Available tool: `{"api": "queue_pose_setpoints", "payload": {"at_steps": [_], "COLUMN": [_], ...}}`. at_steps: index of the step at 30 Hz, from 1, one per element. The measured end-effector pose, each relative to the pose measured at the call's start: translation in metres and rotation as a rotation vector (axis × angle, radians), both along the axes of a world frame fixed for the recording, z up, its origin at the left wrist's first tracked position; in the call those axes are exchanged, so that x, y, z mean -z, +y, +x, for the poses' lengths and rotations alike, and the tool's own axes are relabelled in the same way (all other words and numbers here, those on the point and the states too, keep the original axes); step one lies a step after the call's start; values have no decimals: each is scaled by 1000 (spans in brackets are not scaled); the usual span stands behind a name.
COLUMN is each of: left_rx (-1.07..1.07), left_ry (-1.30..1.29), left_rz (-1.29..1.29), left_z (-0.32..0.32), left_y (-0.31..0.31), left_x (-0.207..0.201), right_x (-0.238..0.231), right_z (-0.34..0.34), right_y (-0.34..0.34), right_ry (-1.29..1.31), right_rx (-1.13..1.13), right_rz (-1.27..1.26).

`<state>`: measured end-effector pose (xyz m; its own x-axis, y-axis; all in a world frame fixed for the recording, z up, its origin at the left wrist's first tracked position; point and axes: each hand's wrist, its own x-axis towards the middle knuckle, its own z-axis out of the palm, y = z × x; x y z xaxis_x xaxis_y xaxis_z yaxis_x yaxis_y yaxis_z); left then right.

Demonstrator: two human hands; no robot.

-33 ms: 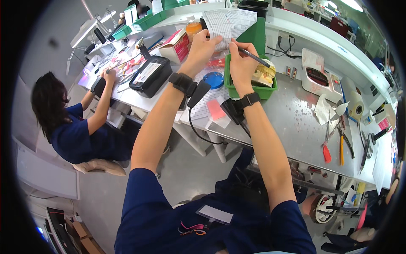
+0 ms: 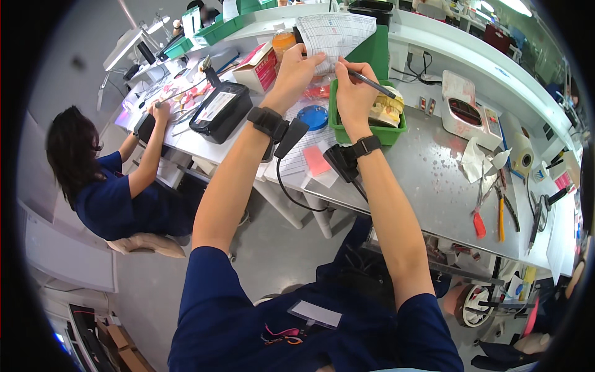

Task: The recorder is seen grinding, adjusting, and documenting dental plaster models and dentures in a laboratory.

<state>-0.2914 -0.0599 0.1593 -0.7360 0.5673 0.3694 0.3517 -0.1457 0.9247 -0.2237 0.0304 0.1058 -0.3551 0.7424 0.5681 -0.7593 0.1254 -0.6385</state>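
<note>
A white printed sheet with a ruled grid (image 2: 334,36) stands tilted at the back of the bench, in front of a green panel (image 2: 377,53). My left hand (image 2: 294,69) pinches its lower left edge, thumb on the front and fingers mostly hidden. A dark pen (image 2: 374,83) is gripped in my right hand (image 2: 355,93), close to the sheet's lower right part; the hand covers the tip. Below that hand sits a green tray (image 2: 372,135) with pale yellow dental casts (image 2: 387,108) inside. An orange-filled jar (image 2: 284,42) stands behind my left hand.
A blue round lid (image 2: 313,117) and a pink block (image 2: 317,161) lie between my forearms. Left are a black box (image 2: 220,115), a red-and-white carton (image 2: 257,67) and a seated co-worker (image 2: 118,180). Right are a white device (image 2: 468,115) and several hand tools, including orange-handled pliers (image 2: 501,217).
</note>
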Motion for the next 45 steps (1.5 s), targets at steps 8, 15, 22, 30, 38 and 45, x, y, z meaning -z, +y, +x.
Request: {"api": "queue_pose_setpoints", "payload": {"at_steps": [8,15,22,30,38,45], "left_rx": [1,33,113,-28,-17,-121], "left_ry": [121,622,46,33,-103,-241], "left_rz": [105,-416,-647,-815,-694,-730], "left_z": [-2,-7,-15,-17,-25,-12], "left_y": [18,-48,-10,15,7,-9], "left_x": [11,19,81,91,101,106], "right_x": [-1,-18,71,151,194,162], "right_z": [28,252,552,664,656,643], "right_y": [21,89,155,254,193,194], "right_ry": [-123,-326,-975,-1426,-1441,-1342], "right_rx": [36,181,473,753,1515,1203], "right_rz": [60,105,-322,-429,-297,-321]}}
